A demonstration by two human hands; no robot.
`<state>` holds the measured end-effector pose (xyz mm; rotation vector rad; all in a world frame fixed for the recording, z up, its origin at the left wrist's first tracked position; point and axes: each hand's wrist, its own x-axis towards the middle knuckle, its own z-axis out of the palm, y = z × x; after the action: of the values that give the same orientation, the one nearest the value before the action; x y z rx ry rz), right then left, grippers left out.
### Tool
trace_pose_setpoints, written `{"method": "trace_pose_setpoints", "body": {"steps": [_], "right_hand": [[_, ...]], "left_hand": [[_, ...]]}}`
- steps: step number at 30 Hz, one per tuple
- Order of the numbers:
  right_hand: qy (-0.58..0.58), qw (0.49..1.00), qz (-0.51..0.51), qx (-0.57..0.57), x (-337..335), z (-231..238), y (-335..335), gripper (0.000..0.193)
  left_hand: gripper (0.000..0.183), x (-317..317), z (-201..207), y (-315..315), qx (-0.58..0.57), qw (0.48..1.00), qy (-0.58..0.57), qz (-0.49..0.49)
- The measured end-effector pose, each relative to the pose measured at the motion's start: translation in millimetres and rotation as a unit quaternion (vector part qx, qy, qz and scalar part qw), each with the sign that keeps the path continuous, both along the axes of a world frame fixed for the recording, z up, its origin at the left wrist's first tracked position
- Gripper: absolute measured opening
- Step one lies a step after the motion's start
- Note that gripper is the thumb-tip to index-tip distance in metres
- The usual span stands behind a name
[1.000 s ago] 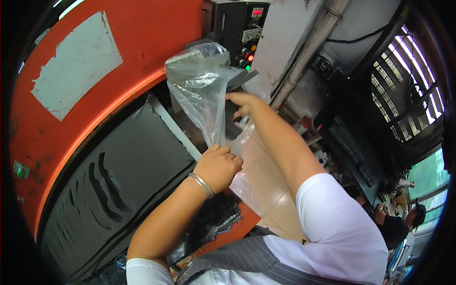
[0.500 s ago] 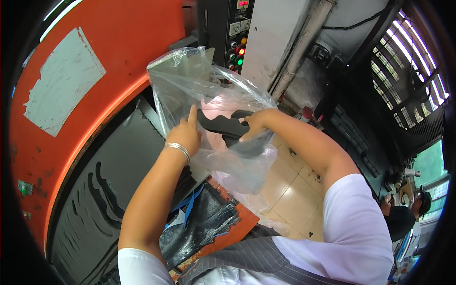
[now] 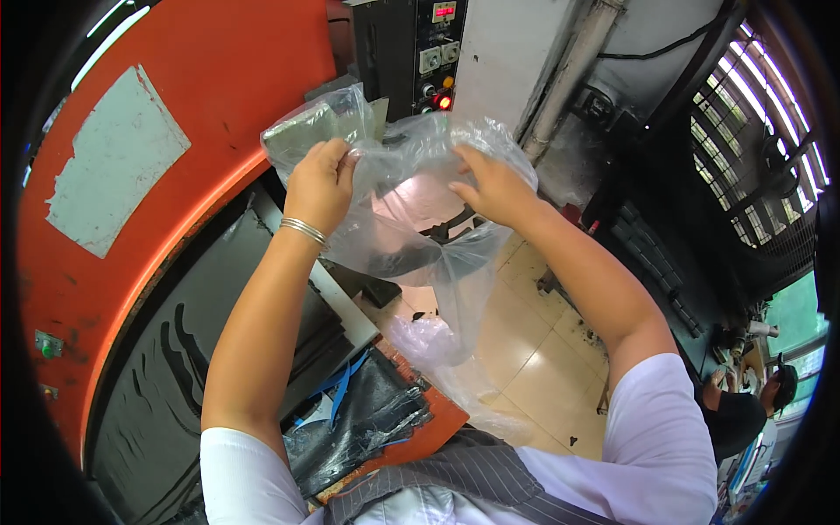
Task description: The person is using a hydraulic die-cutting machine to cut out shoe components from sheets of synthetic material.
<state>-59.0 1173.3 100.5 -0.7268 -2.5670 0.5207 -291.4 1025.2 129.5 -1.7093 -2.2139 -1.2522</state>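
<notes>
A large clear plastic bag (image 3: 466, 278) hangs in front of me, its mouth up between my hands. My left hand (image 3: 320, 185), with silvery bangles at the wrist, pinches the bag's left rim between thumb and fingers. Over at the right rim, my right hand (image 3: 495, 185) has its thumb and forefinger apart, with film around the hand and no black piece in it. Low inside the bag lie black, curved flat pieces (image 3: 448, 229), partly blurred by the film.
On the left stands an orange machine (image 3: 236, 79) with a dark bed (image 3: 254, 289) bearing curved cut shapes. A control panel (image 3: 437, 61) with lit buttons is ahead. Black sheeting and blue strips (image 3: 346, 389) lie near me. Another person (image 3: 744, 407) works far right.
My right hand has let go of the black piece, which is now down in the bag. My left hand has moved from a pointing pose to pinching the rim.
</notes>
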Motion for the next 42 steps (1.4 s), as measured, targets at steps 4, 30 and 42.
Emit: {"method": "trace_pose_setpoints", "body": {"steps": [4,30,42], "right_hand": [[0.192,0.975,0.027,0.111,-58,15,-7,0.072],[0.151,0.958,0.102,0.221,-70,-79,-3,0.055],[0.014,0.948,0.215,0.236,42,116,8,0.024]], "left_hand": [[0.019,2,32,-10,0.041,0.998,-0.05,-0.005],[0.035,-9,0,4,-0.006,0.927,0.351,-0.133],[0.031,37,52,-81,-0.141,0.973,0.031,-0.179]]}}
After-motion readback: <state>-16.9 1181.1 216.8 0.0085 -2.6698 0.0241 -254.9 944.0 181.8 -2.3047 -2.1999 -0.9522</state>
